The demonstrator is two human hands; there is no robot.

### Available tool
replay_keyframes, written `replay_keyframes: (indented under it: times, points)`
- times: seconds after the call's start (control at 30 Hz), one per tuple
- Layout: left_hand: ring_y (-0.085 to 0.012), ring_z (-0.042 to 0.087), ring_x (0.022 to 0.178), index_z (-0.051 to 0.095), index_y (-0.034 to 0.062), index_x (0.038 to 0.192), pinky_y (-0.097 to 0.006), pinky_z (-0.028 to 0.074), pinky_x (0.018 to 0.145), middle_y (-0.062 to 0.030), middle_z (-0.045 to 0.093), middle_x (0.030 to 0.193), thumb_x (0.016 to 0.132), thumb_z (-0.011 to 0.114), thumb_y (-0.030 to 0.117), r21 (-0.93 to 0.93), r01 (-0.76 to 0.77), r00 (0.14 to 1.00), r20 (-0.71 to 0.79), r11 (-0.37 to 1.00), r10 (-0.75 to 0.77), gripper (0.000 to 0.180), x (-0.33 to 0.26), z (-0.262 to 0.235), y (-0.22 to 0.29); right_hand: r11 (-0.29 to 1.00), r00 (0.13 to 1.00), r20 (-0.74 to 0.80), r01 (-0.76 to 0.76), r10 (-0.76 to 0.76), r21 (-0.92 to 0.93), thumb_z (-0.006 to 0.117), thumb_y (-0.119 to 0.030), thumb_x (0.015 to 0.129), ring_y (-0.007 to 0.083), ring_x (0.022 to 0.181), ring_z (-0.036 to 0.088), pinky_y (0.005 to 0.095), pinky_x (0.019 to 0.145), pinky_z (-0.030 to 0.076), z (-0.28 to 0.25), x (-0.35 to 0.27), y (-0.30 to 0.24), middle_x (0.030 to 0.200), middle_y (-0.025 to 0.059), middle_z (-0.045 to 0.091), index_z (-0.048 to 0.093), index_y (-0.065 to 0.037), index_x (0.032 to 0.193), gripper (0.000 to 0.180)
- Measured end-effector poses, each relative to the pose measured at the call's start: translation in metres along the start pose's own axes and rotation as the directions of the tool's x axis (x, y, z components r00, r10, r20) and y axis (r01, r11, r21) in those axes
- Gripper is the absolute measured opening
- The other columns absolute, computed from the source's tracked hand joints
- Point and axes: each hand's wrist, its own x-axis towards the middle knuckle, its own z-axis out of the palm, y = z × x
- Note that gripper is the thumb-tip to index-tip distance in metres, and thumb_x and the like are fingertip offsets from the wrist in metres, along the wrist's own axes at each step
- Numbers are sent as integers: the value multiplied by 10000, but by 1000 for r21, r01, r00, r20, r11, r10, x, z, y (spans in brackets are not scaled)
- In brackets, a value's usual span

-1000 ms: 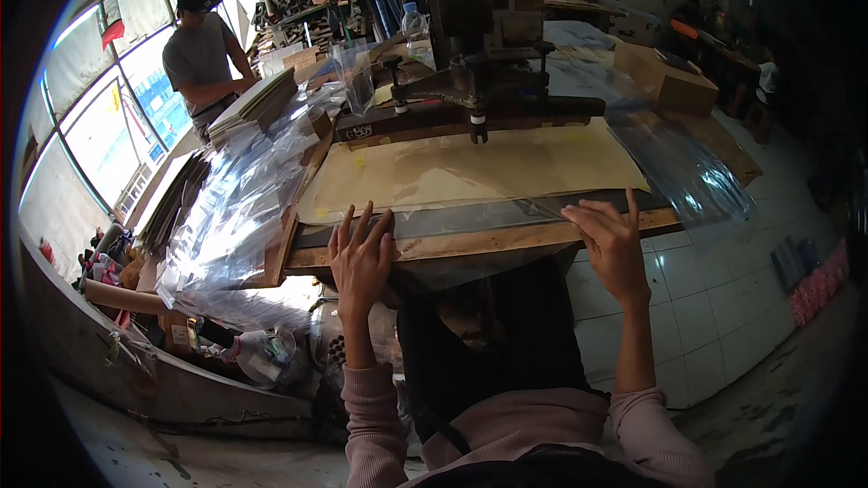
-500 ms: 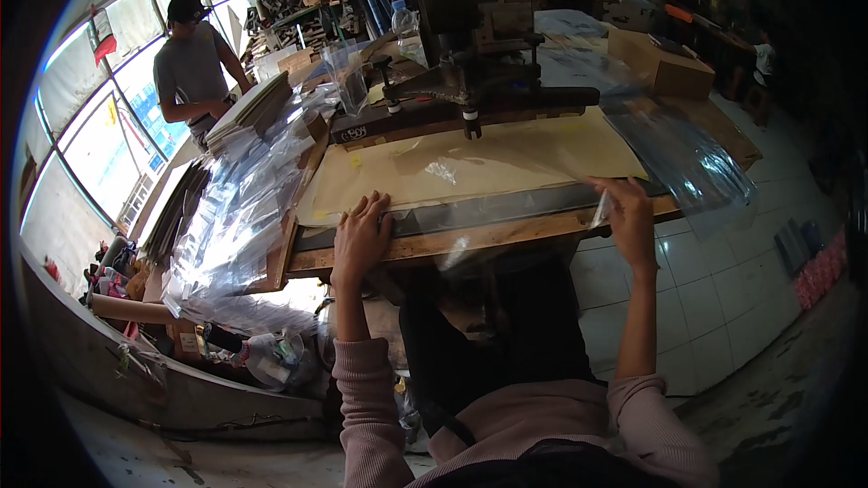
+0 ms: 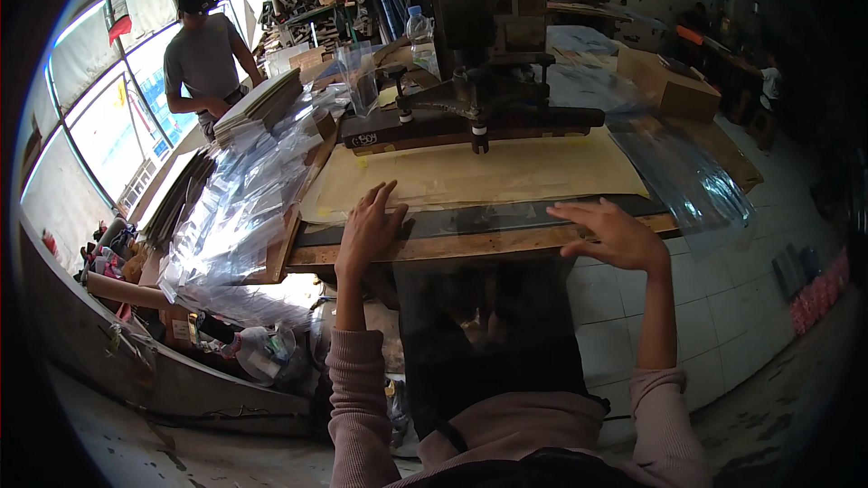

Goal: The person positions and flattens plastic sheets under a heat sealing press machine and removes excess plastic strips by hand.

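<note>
We are holding our hands well apart near mid-frame, thumbs parted from fingers: the left hand [image 3: 369, 224] is reaching over the near-left edge of the yellowish sheet [image 3: 488, 170], which is lying centrally beneath the machine [image 3: 475, 95]. Our right hand [image 3: 619, 233] is hovering right of centre by the table [image 3: 506, 242]; we cannot tell whether either is touching the clear film [image 3: 493, 215].

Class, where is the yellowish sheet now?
In the head view's centre, the yellowish sheet lies on the worktable, by the dark machine bar, with the left hand at its near-left side.
</note>
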Motion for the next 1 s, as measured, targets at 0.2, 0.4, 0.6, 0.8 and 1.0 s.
replay_keyframes:
  times: [0.2, 0.4, 0.6, 0.8, 1.0]
  points:
    - [-359, 525, 1033, 473, 40, 1221, -403, 426, 881, -177, 513, 1189, 818, 581, 337, -15, -201, 969, 145, 979, 202, 513, 39, 17, 5, 934, 957, -279, -172, 83, -313, 446, -467, 874, 251, 1211, 410, 484, 990, 310, 51, 97, 48, 1283, 88, 455, 490, -123, 1235, 501]
    - [-249, 568, 949, 564, 65, 1148, -350, 453, 816, -123, 566, 1019, 794, 642, 229, -147, -173, 958, 204, 974, 201, 397, 41, 11, 2, 964, 956, -294, -67, -12, -257, 519, -358, 864, 226, 1118, 451, 467, 915, 360, 53, 103, 51, 1183, 54, 501, 527, -133, 1195, 401]
    - [-204, 579, 894, 590, 70, 1061, -329, 462, 774, -91, 574, 946, 787, 628, 126, -238, -260, 907, 274, 936, 321, 282, 45, 8, 3, 920, 915, -313, 130, -255, -370, 574, -246, 837, 208, 1071, 476, 436, 897, 372, 52, 101, 52, 1096, 50, 526, 534, -138, 1195, 376]
    - [-239, 575, 899, 580, 94, 932, -392, 394, 872, -62, 573, 855, 738, 633, 89, -225, -303, 926, 158, 926, 342, 201, 35, 6, 11, 841, 817, -381, 212, -432, -499, 597, -95, 758, 182, 940, 549, 405, 861, 381, 52, 102, 48, 951, 25, 579, 594, -108, 1077, 319]
    - [-189, 572, 987, 577, 138, 1043, -455, 247, 1020, -24, 620, 971, 772, 593, 114, 134, -374, 925, 116, 918, 361, 273, -3, -14, 26, 796, 853, -221, 305, -472, -523, 533, 7, 602, 195, 831, 570, 365, 844, 386, 33, 81, 41, 769, 42, 602, 642, -67, 864, 293]
